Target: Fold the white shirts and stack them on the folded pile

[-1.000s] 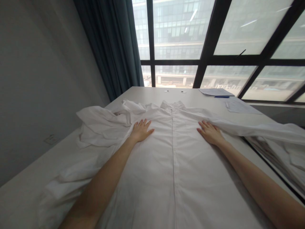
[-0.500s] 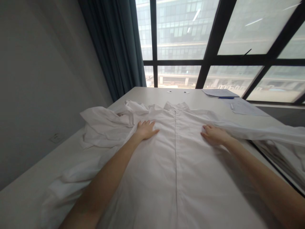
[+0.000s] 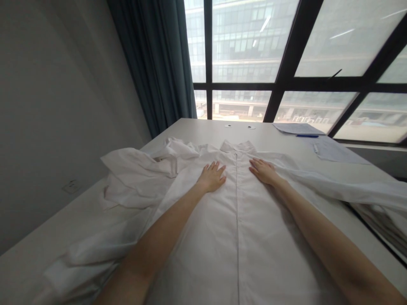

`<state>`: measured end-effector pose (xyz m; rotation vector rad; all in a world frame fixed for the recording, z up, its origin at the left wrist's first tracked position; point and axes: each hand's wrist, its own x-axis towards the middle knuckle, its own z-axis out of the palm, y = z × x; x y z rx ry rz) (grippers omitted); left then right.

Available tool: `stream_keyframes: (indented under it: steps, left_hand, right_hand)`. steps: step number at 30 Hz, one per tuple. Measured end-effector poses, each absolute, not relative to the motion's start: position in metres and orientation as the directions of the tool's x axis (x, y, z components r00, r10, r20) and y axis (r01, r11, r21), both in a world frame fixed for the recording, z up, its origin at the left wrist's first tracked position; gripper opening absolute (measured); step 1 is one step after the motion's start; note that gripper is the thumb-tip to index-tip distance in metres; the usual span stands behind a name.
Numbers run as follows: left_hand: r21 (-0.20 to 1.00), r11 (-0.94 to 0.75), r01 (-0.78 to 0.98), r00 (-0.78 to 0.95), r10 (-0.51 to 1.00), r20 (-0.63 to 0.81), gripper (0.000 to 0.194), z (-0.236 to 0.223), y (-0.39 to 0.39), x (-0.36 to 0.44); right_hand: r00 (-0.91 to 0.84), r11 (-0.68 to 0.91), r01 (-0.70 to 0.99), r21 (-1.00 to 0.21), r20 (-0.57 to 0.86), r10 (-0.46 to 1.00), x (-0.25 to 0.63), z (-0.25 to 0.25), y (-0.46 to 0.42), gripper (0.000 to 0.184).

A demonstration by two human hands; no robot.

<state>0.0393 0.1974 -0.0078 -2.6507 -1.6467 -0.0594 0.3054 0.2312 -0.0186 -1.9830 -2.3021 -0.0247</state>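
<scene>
A white long-sleeved garment with a stand-up collar and a front placket, like a shirt or coat [image 3: 216,237], lies front up on the table, collar at the far end. My left hand [image 3: 212,177] rests flat on its chest left of the placket, fingers spread. On the other side of the placket, just below the collar, my right hand [image 3: 263,171] lies flat with its fingers stretched out. Neither hand grips the cloth. The right sleeve [image 3: 349,188] stretches out sideways, while crumpled white fabric [image 3: 136,173] lies bunched at the left.
The white table [image 3: 203,129] reaches the window. Papers [image 3: 340,151] and a blue pen [image 3: 307,136] lie at its far right. More fabric [image 3: 378,220] shows beyond a dark edge at right. A wall with a socket [image 3: 71,187] and a dark curtain [image 3: 155,63] stand at left.
Both hands have slid inward over the garment toward the placket and are closer together. My right hand has also moved slightly up toward the collar. The view has shifted slightly.
</scene>
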Motion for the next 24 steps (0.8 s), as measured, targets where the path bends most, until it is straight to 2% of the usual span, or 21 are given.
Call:
stream_keyframes:
  steps: [5,9,13,16,19,24]
  left_hand:
    - [0.015,-0.44,0.898,0.439,0.898,0.037,0.058,-0.009,0.197,0.037]
    - [0.028,-0.434,0.9,0.433,0.9,0.046,0.058,-0.01,0.196,0.038]
    - [0.035,-0.409,0.912,0.404,0.909,0.099,0.06,-0.009,0.201,0.044]
    - [0.036,-0.372,0.928,0.362,0.919,0.157,0.06,-0.007,0.213,0.051]
    - [0.046,-0.322,0.946,0.309,0.933,0.183,0.058,-0.006,0.232,0.052]
    - [0.082,-0.212,0.974,0.207,0.976,0.066,0.062,-0.006,0.267,0.031]
  right_hand:
    - [0.036,-0.032,0.998,-0.059,0.061,0.997,0.347,-0.017,0.247,0.057]
    - [0.104,-0.1,0.994,-0.046,0.096,0.99,0.356,-0.01,0.252,0.057]
    - [-0.002,0.009,0.999,-0.038,0.17,0.985,0.327,-0.011,0.249,0.049]
    - [-0.097,0.106,0.993,-0.048,0.159,0.982,0.304,-0.017,0.244,0.049]
    - [-0.103,0.112,0.992,-0.058,0.136,0.985,0.294,-0.022,0.239,0.052]
    - [-0.093,0.101,0.993,-0.066,0.108,0.99,0.297,-0.023,0.237,0.054]
